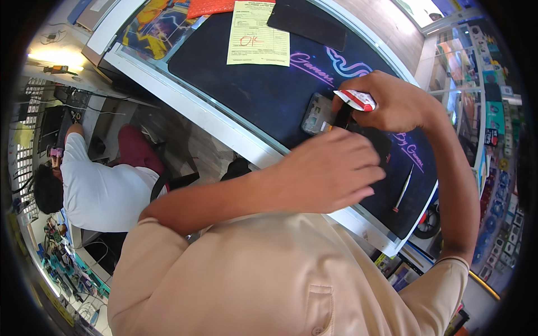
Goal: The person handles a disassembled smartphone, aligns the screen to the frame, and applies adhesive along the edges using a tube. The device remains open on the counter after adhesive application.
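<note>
In my right hand [392, 103] is a small white-and-red tube [358, 100], gripped between curled fingers above an opened phone [318, 113]. The phone lies on the dark printed mat [235, 89] with its inner parts showing. A black flat piece [374, 141] rests beside it, partly under my hands; its kind is unclear. My left hand [330, 171] reaches across in front of the phone, palm down. Its thumb and forefinger look apart, while its other fingertips are partly hidden and slightly blurred.
A thin pen-like tool [404, 187] lies on the mat to the right. A yellow paper form [259, 33] and a black flat panel [307, 28] lie at the far side. The counter's white frame edge [224, 131] runs nearby. A person in a white shirt [106, 193] sits at left.
</note>
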### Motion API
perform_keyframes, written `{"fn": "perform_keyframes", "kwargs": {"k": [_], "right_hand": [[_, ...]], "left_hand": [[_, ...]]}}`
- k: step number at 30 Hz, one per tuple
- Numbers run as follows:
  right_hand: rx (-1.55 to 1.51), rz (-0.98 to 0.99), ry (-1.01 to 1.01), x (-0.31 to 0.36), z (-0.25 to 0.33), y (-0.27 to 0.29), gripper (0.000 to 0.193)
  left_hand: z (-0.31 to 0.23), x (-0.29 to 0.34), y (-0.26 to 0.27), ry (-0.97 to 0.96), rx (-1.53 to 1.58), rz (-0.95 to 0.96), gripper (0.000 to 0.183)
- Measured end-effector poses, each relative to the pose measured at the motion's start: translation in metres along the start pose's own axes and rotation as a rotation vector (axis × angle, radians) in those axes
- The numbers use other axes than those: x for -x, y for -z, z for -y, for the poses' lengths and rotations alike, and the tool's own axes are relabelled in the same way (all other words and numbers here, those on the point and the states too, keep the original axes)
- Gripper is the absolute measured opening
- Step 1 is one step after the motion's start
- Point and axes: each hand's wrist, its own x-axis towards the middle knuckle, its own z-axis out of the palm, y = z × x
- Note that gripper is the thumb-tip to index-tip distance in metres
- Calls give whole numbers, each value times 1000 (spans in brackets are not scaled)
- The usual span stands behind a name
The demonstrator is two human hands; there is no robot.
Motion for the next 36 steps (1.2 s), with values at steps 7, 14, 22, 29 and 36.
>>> {"fn": "perform_keyframes", "kwargs": {"k": [7, 14, 22, 29, 36], "right_hand": [[-68, -6, 14, -2, -1, -1, 41], [-99, -7, -64, 1, 5, 7, 34], [-937, -605, 502, 10, -23, 40, 32], [-1145, -392, 597, -47, -17, 17, 29], [-797, -318, 435, -65, -2, 10, 30]], "left_hand": [[0, 49, 25, 461, -35, -81, 53], [6, 48, 16, 389, -30, -55, 54], [11, 49, 12, 415, 28, -74, 60], [13, 49, 7, 431, -9, -51, 64], [13, 51, 1, 421, -47, -46, 63]]}}
